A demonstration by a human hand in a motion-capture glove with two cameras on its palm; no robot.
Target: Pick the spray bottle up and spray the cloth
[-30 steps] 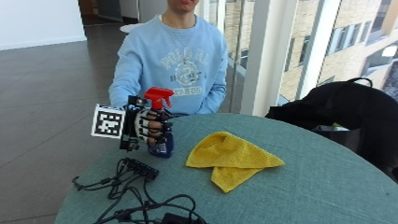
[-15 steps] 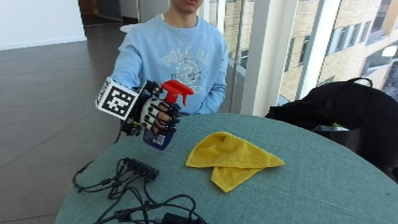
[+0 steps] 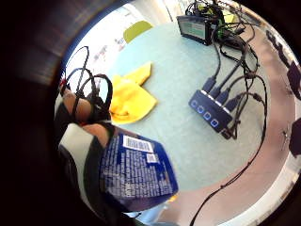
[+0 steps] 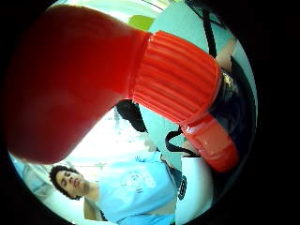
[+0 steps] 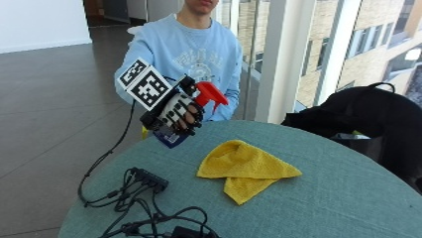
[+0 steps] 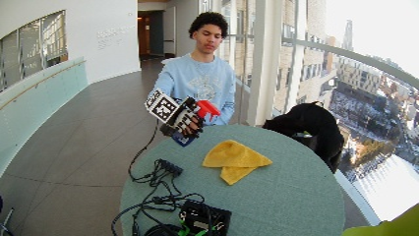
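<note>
Inspector: Outside view, report the right hand [image 5: 177, 115].

Officer: Gloved; its fingers [image 5: 186, 120] are curled round the spray bottle [image 5: 191, 109], gripping it. The bottle is held clear above the edge of the round desk [image 5: 342, 198], tilted, with its red spray head [image 5: 211, 93] pointing toward the cloth's side.

Inspector: The cloth?

Officer: The yellow cloth [image 5: 247, 167] lies crumpled on the desk, apart from the bottle.

Inspector: Anything else?

Officer: A black hub [image 5: 149, 179] with cables lies near the desk edge; a black bag [image 5: 369, 116] sits beyond the far side.
</note>
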